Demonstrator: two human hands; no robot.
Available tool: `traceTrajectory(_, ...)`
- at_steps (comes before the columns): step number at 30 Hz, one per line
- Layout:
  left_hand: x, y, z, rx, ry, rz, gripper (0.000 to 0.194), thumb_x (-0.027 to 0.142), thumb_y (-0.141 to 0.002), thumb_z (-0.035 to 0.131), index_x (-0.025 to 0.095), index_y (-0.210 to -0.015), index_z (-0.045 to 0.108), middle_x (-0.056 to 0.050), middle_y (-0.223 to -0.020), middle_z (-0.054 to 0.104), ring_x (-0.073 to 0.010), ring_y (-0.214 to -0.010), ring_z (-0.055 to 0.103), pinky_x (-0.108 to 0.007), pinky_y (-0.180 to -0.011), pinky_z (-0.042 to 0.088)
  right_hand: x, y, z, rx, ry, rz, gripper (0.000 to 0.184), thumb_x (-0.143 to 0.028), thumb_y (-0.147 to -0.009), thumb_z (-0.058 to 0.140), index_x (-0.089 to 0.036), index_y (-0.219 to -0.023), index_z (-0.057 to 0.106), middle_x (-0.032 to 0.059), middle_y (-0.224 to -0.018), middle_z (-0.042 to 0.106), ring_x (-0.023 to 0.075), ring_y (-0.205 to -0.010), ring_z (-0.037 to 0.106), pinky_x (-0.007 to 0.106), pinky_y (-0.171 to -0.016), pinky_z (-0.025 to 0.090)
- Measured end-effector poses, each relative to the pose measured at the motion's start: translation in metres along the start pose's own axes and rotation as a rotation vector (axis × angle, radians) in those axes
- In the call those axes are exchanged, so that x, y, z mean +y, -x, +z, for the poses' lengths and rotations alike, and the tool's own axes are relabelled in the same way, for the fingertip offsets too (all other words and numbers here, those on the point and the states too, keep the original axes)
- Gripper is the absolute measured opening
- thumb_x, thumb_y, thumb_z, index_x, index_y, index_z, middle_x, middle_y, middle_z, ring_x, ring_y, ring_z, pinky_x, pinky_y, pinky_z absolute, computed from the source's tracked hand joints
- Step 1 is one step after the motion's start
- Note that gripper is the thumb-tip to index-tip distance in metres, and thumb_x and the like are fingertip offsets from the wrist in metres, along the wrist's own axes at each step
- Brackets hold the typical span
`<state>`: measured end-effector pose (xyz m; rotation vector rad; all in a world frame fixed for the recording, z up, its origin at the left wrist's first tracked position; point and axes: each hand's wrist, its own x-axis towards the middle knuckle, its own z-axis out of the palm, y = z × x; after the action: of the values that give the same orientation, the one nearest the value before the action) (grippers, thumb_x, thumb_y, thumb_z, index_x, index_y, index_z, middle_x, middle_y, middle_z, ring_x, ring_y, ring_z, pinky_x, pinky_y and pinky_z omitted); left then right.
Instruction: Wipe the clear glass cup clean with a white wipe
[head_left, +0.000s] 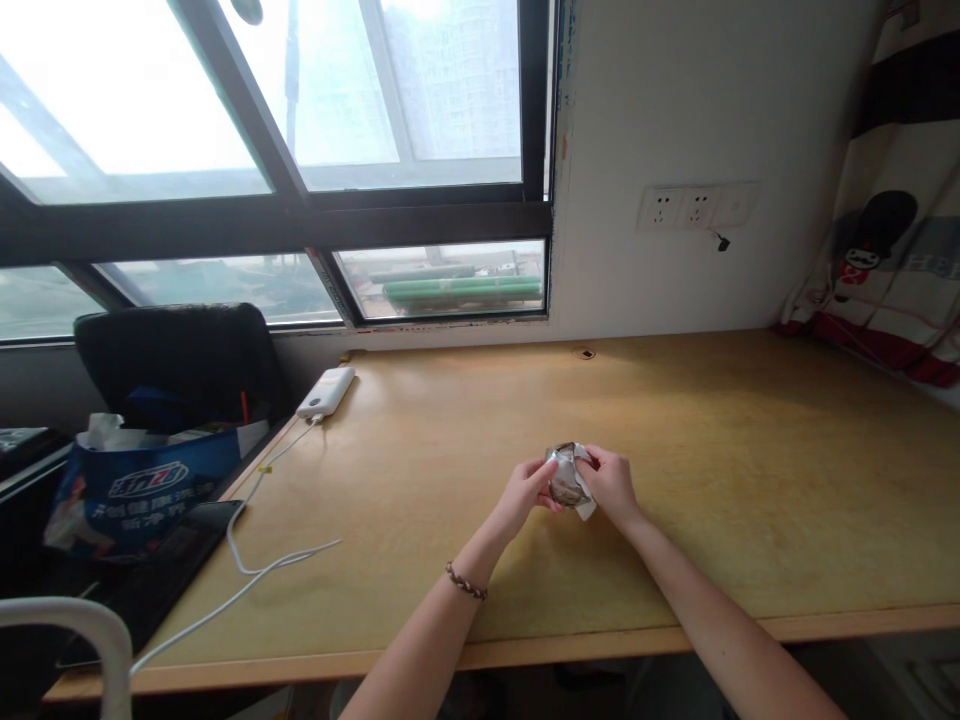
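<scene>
A small round, shiny object (568,489), glassy with a brownish tint, is held just over the wooden table (420,450); whether it is a cup or a dish I cannot tell. My left hand (531,487) grips it from the left, thumb on the near top edge. From the other side my right hand (611,486) presses a white tissue (586,508) against it, fingers closed. A corner of the tissue hangs down below. Part of the object is hidden by the fingers and tissue. My left wrist wears a braided bracelet (466,582).
A white power bank (326,393) lies at the table's left edge, its white cable (244,555) running toward the near left. Left of the table are a blue bag (142,495) and a black chair (176,350). Behind are a window and wall sockets (697,208); a curtain (900,220) hangs right.
</scene>
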<state>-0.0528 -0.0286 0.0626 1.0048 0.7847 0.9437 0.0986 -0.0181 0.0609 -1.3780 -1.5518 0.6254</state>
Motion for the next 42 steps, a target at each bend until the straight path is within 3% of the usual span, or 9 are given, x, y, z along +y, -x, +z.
traceTrajectory(5, 0.006, 0.007, 0.006, 0.069, -0.112, 0.207, 0.058, 0.021, -0.057, 0.073, 0.018, -0.110, 0.049, -0.010, -0.103, 0.057, -0.0176, -0.077, 0.059, -0.028, -0.067, 0.047, 0.009, -0.003, 0.006, -0.175, -0.338, 0.272, 0.029, -0.040, -0.066, 0.057, -0.014, -0.052, 0.054, -0.0034, -0.046, 0.045, 0.0086, -0.044, 0.037, 0.020, -0.042, 0.026)
traceTrajectory(10, 0.016, 0.014, 0.014, 0.060, -0.227, 0.471, 0.067, 0.008, -0.052, 0.073, 0.021, -0.113, 0.050, -0.011, -0.123, 0.044, -0.0251, -0.111, 0.043, -0.035, -0.093, 0.035, 0.005, 0.002, 0.008, -0.433, -0.730, 0.443, 0.029, -0.040, -0.062, 0.061, -0.011, -0.066, 0.060, 0.0018, -0.057, 0.056, 0.0109, -0.048, 0.045, 0.022, -0.046, 0.035)
traceTrajectory(14, 0.024, 0.016, 0.019, 0.005, -0.230, 0.511, 0.056, 0.005, -0.057, 0.069, 0.020, -0.109, 0.053, -0.011, -0.127, 0.040, -0.0252, -0.122, 0.032, -0.036, -0.102, 0.024, 0.002, 0.004, 0.011, -0.384, -0.741, 0.395, 0.027, -0.038, -0.064, 0.057, -0.013, -0.073, 0.061, 0.0040, -0.065, 0.059, 0.0131, -0.055, 0.050, 0.024, -0.051, 0.040)
traceTrajectory(19, 0.024, 0.017, 0.018, -0.024, -0.083, 0.393, 0.070, 0.007, -0.056, 0.071, 0.022, -0.119, 0.045, -0.010, -0.130, 0.039, -0.0240, -0.122, 0.033, -0.033, -0.102, 0.025, 0.006, 0.001, 0.009, -0.212, -0.601, 0.343, 0.024, -0.037, -0.065, 0.058, -0.015, -0.058, 0.054, -0.0005, -0.052, 0.051, 0.0120, -0.049, 0.046, 0.023, -0.049, 0.036)
traceTrajectory(24, 0.010, 0.007, 0.007, 0.090, -0.083, 0.215, 0.047, 0.026, -0.068, 0.064, 0.020, -0.113, 0.049, -0.008, -0.106, 0.057, -0.0186, -0.090, 0.056, -0.026, -0.074, 0.045, 0.008, 0.002, -0.003, 0.041, 0.090, -0.087, 0.009, -0.023, -0.073, 0.049, -0.018, -0.069, 0.055, 0.0022, -0.063, 0.055, 0.0158, -0.061, 0.050, 0.024, -0.059, 0.037)
traceTrajectory(29, -0.001, -0.001, -0.004, 0.101, -0.137, 0.103, 0.033, 0.036, -0.068, 0.063, 0.015, -0.092, 0.055, -0.004, -0.076, 0.060, -0.0146, -0.066, 0.057, -0.021, -0.052, 0.042, 0.006, 0.007, -0.004, -0.006, 0.489, -0.316, 0.012, -0.015, -0.076, 0.041, -0.017, -0.080, 0.053, 0.0061, -0.071, 0.058, 0.0179, -0.064, 0.054, 0.025, -0.059, 0.038)
traceTrajectory(33, -0.005, -0.001, -0.003, 0.101, -0.165, 0.210, 0.028, 0.028, -0.065, 0.067, 0.015, -0.085, 0.051, -0.001, -0.071, 0.057, -0.0117, -0.064, 0.053, -0.021, -0.057, 0.041, 0.006, 0.006, -0.002, 0.042, 0.443, -0.273, 0.010, -0.013, -0.074, 0.041, -0.018, -0.077, 0.050, 0.0048, -0.070, 0.057, 0.0174, -0.064, 0.054, 0.025, -0.058, 0.038)
traceTrajectory(37, -0.007, 0.002, 0.005, 0.121, -0.084, 0.288, 0.032, 0.021, -0.061, 0.071, 0.017, -0.085, 0.049, -0.001, -0.075, 0.057, -0.0116, -0.068, 0.052, -0.022, -0.064, 0.040, 0.008, 0.001, 0.003, 0.094, 0.259, -0.105, 0.007, -0.017, -0.071, 0.044, -0.019, -0.068, 0.049, -0.0004, -0.055, 0.052, 0.0143, -0.050, 0.049, 0.023, -0.049, 0.035)
traceTrajectory(42, -0.005, 0.005, 0.015, 0.110, 0.077, 0.387, 0.044, 0.013, -0.057, 0.073, 0.018, -0.094, 0.049, -0.008, -0.107, 0.052, -0.0179, -0.098, 0.049, -0.028, -0.085, 0.035, 0.010, 0.001, 0.011, -0.072, -0.156, 0.156, 0.011, -0.022, -0.068, 0.043, -0.019, -0.059, 0.048, -0.0048, -0.045, 0.047, 0.0108, -0.038, 0.044, 0.020, -0.038, 0.030)
